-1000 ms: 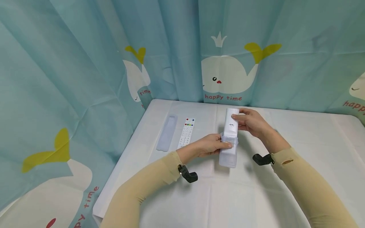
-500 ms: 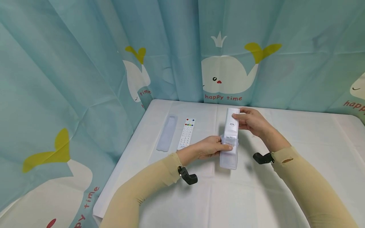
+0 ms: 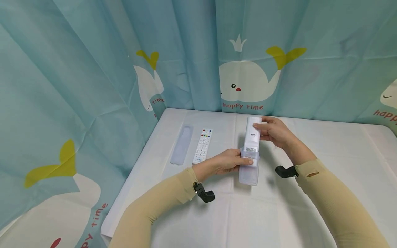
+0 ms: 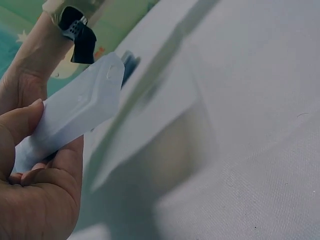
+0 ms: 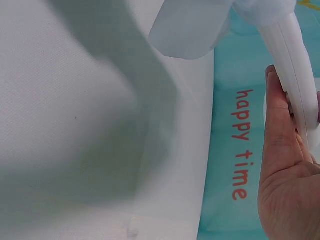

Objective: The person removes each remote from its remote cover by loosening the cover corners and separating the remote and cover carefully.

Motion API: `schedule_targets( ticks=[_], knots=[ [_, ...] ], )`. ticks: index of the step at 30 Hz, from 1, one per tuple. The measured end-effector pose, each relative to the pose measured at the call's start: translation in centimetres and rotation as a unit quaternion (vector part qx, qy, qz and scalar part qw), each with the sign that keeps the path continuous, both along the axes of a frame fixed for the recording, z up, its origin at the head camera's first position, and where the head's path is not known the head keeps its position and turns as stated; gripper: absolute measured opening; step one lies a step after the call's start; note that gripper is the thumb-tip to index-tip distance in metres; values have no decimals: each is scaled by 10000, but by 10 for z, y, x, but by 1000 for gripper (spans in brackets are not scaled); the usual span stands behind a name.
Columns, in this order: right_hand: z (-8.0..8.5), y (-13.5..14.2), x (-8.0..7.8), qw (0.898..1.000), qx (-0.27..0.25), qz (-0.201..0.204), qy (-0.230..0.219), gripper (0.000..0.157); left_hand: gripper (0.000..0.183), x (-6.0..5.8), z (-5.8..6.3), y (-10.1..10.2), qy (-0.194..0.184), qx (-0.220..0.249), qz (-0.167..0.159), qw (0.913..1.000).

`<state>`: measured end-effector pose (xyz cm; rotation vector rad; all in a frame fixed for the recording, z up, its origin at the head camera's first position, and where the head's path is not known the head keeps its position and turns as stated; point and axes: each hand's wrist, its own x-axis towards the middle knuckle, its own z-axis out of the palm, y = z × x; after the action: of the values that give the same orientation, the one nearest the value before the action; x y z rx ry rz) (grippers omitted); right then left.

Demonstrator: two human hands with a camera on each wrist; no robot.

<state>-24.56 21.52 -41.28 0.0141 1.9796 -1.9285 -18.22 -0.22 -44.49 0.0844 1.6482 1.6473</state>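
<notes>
A white remote control [image 3: 251, 137], its plain back facing up, sits partly inside a translucent soft sleeve [image 3: 248, 176]. Below the sleeve's folded rim, my left hand [image 3: 227, 161] grips sleeve and remote with the thumb on top. At the far, bare end, my right hand [image 3: 274, 133] holds the remote between thumb and fingers. The left wrist view has the sleeve's closed end [image 4: 95, 97] jutting past the left thumb. In the right wrist view the remote's side [image 5: 290, 55] shows along the right fingers. Both things are held above the table.
On the white table [image 3: 198, 213], left of the hands, lies a second white remote [image 3: 203, 143] with its buttons up. Beside it is a flat translucent sleeve [image 3: 181, 144]. A blue curtain [image 3: 192, 58] with whale prints stands behind the table and along its left.
The sleeve has shifted slightly toward me in my left hand while the remote's far end moved slightly away. More of the remote's back, with a printed label, now shows above the sleeve's rim.
</notes>
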Motion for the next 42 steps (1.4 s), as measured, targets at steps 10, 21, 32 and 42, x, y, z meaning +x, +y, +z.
schedule_targets(
  ticks=[10,21,32,42],
  knots=[
    [1,1,2,9997,-256,28,-45,70,30,-1,-2,0,-608,623,393,9954],
    [1,-2,6,9998,-135,148,-26,67,24,-3,3,5,-412,174,320,9985],
    [-3,-5,7,9997,-14,239,-85,70,30,-6,3,2,39,35,-130,9999],
    [-4,-8,7,9997,26,248,-47,67,32,-8,1,3,241,-7,-253,9994]
  ],
)
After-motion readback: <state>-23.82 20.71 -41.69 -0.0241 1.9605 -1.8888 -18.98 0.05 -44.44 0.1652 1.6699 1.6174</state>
